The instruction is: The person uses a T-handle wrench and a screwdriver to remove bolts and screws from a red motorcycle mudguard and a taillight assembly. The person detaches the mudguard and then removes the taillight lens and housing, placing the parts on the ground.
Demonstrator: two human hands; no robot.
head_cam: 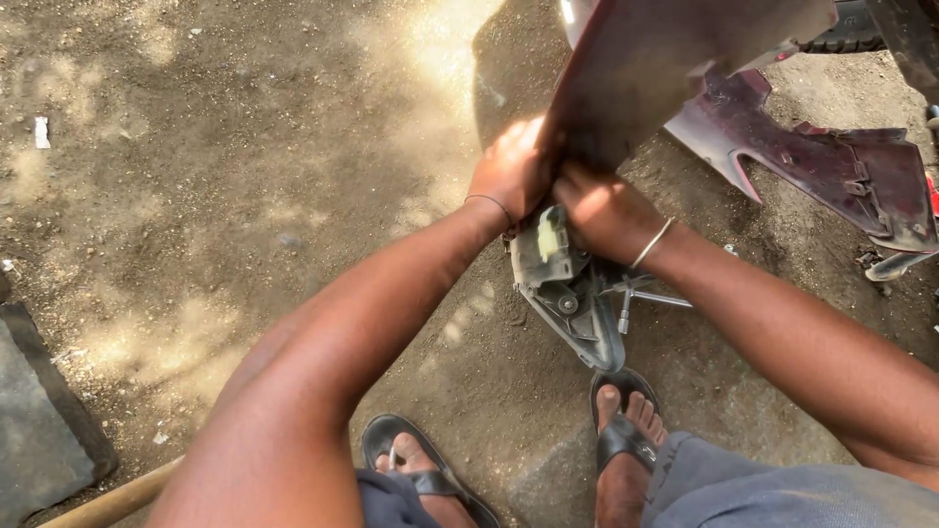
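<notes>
Crouched over dirt ground [245, 196], my left hand [511, 173] and right hand [604, 210] clamp the maroon panel [636, 78]; I'd steady the grey housing [567, 284], easing them apart evenly.

Both hands, left hand [511, 171] and right hand [604, 210], grip a maroon panel [646, 68] (above dirt ground).

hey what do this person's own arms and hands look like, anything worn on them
Both arms are bare to above the elbow; no sleeves or gloves show. The left hand has a thin dark thread or band around its wrist. The right hand has a slim, pale metal bangle at the wrist. No rings or watch can be seen. Each grip is plain bare fingers.
</notes>
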